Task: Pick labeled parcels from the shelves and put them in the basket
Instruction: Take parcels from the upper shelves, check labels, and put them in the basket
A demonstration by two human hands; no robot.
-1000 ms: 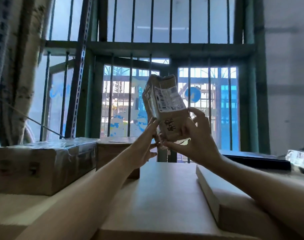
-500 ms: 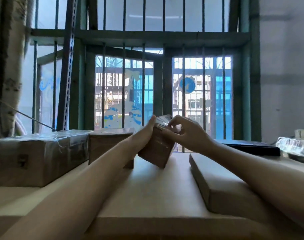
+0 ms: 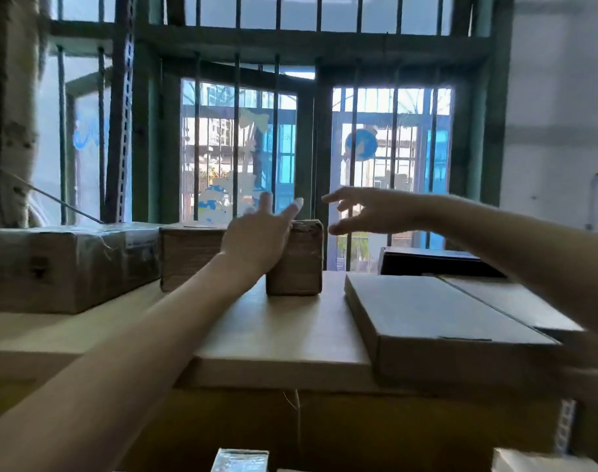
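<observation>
At the very near edge, low in the view, sit a small shiny clear-wrapped packet [image 3: 239, 459] and, to the right, the corner of a pale box [image 3: 536, 462]. Beyond them a wide flat brown cardboard slab [image 3: 284, 332] lies on top of a larger carton. A flat brown cardboard box [image 3: 437, 318] rests on the slab's right part, its long side running away from the viewer.

Farther in, the small brown tape-wrapped cardboard parcel [image 3: 299, 264] stands upright near the far edge of the slab. The left hand [image 3: 256, 240] lies against the parcel's left upper side, its fingers straight and spread, pointing up and to the right past the top of the parcel and holding nothing. The right hand [image 3: 369, 209] hangs in the air just above and to the right of the parcel, apart from it, fingers loosely spread wide, thumb lowest, with nothing in them.

Left of the parcel, partly behind the left hand, is a medium brown cardboard box [image 3: 191, 257], and further left a long plastic-wrapped brown box [image 3: 69, 267]. At the far right lies a flat black box [image 3: 433, 262]. Behind everything rise a perforated metal upright [image 3: 122, 114] and a green-framed barred window [image 3: 306, 137].
</observation>
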